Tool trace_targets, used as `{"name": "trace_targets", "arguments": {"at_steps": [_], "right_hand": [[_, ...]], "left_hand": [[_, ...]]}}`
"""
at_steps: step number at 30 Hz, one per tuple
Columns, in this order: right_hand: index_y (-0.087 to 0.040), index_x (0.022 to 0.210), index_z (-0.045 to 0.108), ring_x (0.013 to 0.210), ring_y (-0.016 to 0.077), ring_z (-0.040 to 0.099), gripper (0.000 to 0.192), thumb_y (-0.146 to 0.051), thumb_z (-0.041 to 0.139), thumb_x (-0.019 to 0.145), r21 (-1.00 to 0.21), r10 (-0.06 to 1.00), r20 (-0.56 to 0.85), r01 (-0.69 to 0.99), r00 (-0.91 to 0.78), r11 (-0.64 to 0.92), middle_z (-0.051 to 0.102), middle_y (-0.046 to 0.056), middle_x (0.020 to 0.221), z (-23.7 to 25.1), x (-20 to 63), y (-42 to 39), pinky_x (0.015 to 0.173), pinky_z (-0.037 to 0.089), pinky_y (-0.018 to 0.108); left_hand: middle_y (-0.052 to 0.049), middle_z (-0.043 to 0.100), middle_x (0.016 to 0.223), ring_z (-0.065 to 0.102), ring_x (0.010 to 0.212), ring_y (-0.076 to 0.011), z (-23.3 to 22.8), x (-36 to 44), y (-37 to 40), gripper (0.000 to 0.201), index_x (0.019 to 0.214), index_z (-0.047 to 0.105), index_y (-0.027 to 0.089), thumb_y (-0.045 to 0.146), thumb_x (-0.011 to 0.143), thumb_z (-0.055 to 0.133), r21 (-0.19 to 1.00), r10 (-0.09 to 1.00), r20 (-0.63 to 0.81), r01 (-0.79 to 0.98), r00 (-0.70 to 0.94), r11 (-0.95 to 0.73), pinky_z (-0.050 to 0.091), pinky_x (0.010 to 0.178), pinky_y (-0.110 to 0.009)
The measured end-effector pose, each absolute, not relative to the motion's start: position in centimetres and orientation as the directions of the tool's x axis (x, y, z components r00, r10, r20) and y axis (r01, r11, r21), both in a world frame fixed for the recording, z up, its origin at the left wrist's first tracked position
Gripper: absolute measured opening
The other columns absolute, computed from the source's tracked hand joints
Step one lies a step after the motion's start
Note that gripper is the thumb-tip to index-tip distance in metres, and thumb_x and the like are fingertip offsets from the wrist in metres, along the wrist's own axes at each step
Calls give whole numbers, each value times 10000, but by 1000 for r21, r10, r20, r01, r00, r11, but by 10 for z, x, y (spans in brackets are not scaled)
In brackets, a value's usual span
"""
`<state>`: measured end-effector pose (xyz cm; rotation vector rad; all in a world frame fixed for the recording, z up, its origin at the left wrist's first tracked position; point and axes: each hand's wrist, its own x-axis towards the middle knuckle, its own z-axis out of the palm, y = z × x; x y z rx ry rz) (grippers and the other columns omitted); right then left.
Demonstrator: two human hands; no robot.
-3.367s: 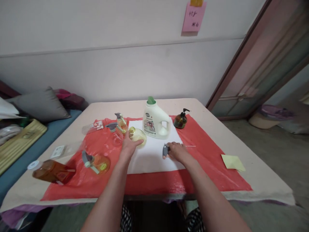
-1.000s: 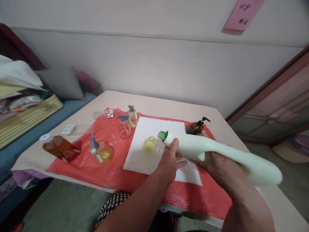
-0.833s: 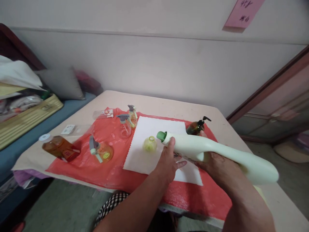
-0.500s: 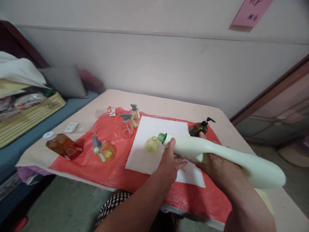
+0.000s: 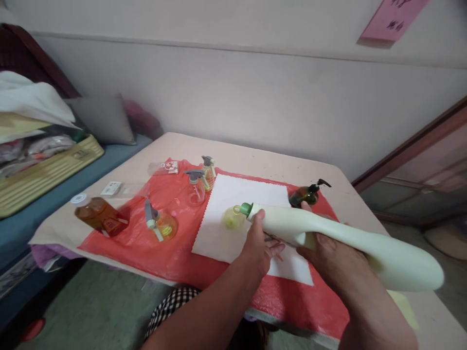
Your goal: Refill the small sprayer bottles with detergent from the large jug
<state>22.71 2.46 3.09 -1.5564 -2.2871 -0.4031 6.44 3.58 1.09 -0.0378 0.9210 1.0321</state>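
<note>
Right hand point(image 5: 337, 257) wrapped around the handle section of the white detergent jug point(image 5: 339, 238), carrying its weight. Left hand point(image 5: 260, 245) cupped under the neck, thumb on top just behind the green spout point(image 5: 245, 209). Both closed on the jug.

Jug: off-white plastic, long body, tipped close to horizontal, spout end slightly lower, base out toward the right edge of view. Held above the white cloth point(image 5: 233, 214), not touching it. Spout right over the mouth of the small yellow-green bottle point(image 5: 231, 218), which stands open on the cloth; contact not clear.

Left of the cloth on the red sheet point(image 5: 164, 253): three trigger spray bottles point(image 5: 158, 224), plus an amber bottle point(image 5: 97, 214) on its side further left. Dark pump bottle point(image 5: 306, 194) just past the cloth's far right corner.

Versus half a second back: same grip, spout dropped closer to the small bottle's mouth.
</note>
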Motion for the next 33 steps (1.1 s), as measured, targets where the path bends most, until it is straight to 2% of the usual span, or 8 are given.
{"name": "trace_targets", "arguments": {"at_steps": [3,6,13,19,22,27,33], "right_hand": [[-191,1631,242,1202,431,600,777,-371,481,914,161,822,405,916,-400,367,623,207,1326,34,227,24,1050,448,654],[-158,1627,241,1236,429,581,769,-346,466,916,207,802,412,901,-433,380,616,222,1314,37,227,24,1079,427,659],[-195,1654,140,1262,432,561,805,-346,475,938,250,800,411,898,-437,362,595,215,1340,40,226,22,1081,427,659],[-182,1629,259,1200,456,587,762,-342,487,919,239,811,414,909,-414,342,606,229,1315,44,219,19,1047,444,675],[-190,1624,268,1198,460,589,755,-348,484,918,233,811,426,915,-401,330,621,222,1293,44,217,19,1048,443,674],[-197,1643,175,1138,441,613,774,-307,443,924,273,801,436,908,-411,317,627,217,1266,43,217,18,1037,452,659],[-200,1648,61,1069,421,628,853,-286,475,907,324,786,439,893,-434,312,609,207,1269,45,217,17,1056,455,621]], "left_hand": [[-163,614,1206,652,1114,-302,10,64,36,628,1300,559,159,652,914,507,372,719,-669,-752,189,544,552,949,-385],[-164,617,1207,649,1123,-305,10,64,37,626,1297,561,154,647,914,511,355,723,-661,-764,201,538,548,966,-390],[-177,607,1217,647,1145,-318,10,64,37,623,1276,574,152,651,908,514,352,741,-639,-778,207,521,542,985,-411],[-194,600,1260,635,1190,-333,11,64,36,650,1302,556,130,649,914,504,330,732,-644,-782,224,529,532,1011,-417],[-196,594,1276,623,1216,-339,13,63,36,651,1315,551,128,643,919,496,324,726,-650,-782,225,533,527,1019,-424],[-193,602,1257,637,1191,-329,14,62,36,650,1304,565,138,651,908,514,322,731,-643,-785,230,530,539,998,-412],[-184,594,1286,625,1222,-334,14,62,35,658,1346,541,144,650,931,472,328,737,-631,-777,242,537,517,1037,-414]]}}
